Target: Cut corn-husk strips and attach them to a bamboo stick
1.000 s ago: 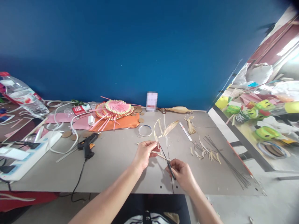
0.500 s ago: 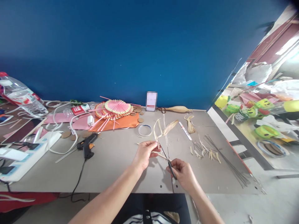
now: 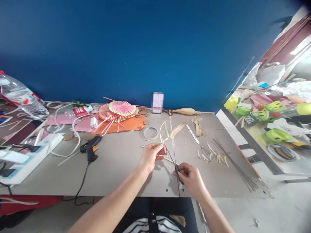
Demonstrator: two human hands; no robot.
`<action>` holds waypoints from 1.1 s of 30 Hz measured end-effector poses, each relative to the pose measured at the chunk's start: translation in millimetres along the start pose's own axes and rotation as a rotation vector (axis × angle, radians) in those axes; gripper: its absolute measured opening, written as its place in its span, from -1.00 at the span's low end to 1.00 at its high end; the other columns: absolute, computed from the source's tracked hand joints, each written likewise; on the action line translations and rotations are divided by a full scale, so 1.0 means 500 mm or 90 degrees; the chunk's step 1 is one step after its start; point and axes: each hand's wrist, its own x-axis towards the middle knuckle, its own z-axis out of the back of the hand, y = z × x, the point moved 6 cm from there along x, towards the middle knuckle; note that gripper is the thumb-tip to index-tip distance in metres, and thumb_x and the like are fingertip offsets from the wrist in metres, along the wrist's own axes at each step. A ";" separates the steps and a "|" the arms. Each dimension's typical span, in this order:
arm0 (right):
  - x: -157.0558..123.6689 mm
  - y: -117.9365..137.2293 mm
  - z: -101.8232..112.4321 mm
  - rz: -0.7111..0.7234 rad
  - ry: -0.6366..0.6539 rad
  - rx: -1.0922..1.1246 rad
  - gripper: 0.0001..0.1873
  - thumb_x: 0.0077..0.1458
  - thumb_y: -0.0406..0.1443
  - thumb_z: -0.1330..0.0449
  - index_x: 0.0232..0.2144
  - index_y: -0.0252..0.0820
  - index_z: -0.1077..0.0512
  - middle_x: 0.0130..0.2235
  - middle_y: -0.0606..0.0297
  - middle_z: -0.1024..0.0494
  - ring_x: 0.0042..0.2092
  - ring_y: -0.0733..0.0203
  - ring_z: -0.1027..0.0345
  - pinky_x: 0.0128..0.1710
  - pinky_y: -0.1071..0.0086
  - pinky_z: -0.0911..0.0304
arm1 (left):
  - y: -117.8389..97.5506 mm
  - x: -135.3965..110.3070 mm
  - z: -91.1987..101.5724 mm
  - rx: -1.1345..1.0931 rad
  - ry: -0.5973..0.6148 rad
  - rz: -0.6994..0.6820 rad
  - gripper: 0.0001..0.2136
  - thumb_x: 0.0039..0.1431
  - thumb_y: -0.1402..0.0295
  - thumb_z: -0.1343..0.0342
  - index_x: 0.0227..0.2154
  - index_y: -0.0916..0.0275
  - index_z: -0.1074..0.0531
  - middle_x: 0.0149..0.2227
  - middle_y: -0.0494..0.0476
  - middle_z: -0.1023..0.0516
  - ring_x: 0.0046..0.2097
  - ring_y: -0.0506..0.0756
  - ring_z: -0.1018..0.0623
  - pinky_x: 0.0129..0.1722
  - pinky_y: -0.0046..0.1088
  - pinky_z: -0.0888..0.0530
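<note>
My left hand point(image 3: 149, 157) pinches a thin pale strip of dried husk point(image 3: 161, 137) between thumb and fingers above the table. In my right hand point(image 3: 191, 178) are dark-handled scissors point(image 3: 178, 174), fingers wrapped round the handles. Their blades point up and left, to the strip at my left fingertips; whether they touch it I cannot tell. Beyond my hands lies a wider dried husk piece point(image 3: 178, 130). A white pen point(image 3: 193, 134) and another crumpled husk point(image 3: 198, 127) lie to its right, with small husk scraps point(image 3: 221, 159) nearer me.
A black glue gun point(image 3: 90, 150) with its cord and a white power strip point(image 3: 31, 161) occupy the left. Pink paper fans point(image 3: 121, 109) rest on orange sheets. A tape roll point(image 3: 150, 132) lies mid-table; thin wires point(image 3: 240, 168) lie right. A blue wall point(image 3: 155, 55) rises behind.
The whole view has shifted slightly upward. Both hands keep nearly the same pose, with the strip and the scissors still held.
</note>
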 end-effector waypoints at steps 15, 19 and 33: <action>-0.003 0.008 0.004 -0.001 0.003 -0.018 -0.74 -0.21 -0.15 -0.16 -0.64 -0.21 -0.23 -0.72 0.49 -0.10 -0.64 0.43 0.12 -0.68 0.53 0.14 | -0.003 -0.008 -0.005 0.056 0.003 -0.011 -0.81 -0.17 0.26 -0.12 -0.57 0.31 -0.39 -0.55 0.11 -0.45 -0.45 0.02 -0.47 -0.57 -0.60 -0.32; -0.004 0.010 0.004 0.000 0.001 0.001 -0.73 -0.23 -0.15 -0.16 -0.66 -0.21 -0.22 -0.73 0.49 -0.10 -0.65 0.44 0.12 -0.68 0.53 0.15 | -0.003 -0.009 -0.005 0.059 0.008 -0.015 -0.80 -0.16 0.24 -0.11 -0.57 0.31 -0.38 -0.55 0.12 -0.46 -0.45 0.02 -0.47 -0.56 -0.59 -0.32; -0.002 0.000 -0.001 -0.022 0.027 0.024 -0.72 -0.24 -0.15 -0.18 -0.66 -0.22 -0.23 -0.75 0.47 -0.20 -0.67 0.45 0.06 -0.69 0.53 0.12 | 0.002 -0.010 0.002 0.073 0.008 0.018 -0.80 -0.19 0.24 -0.10 -0.57 0.31 -0.36 -0.56 0.10 -0.47 -0.45 0.04 -0.50 -0.56 -0.57 -0.32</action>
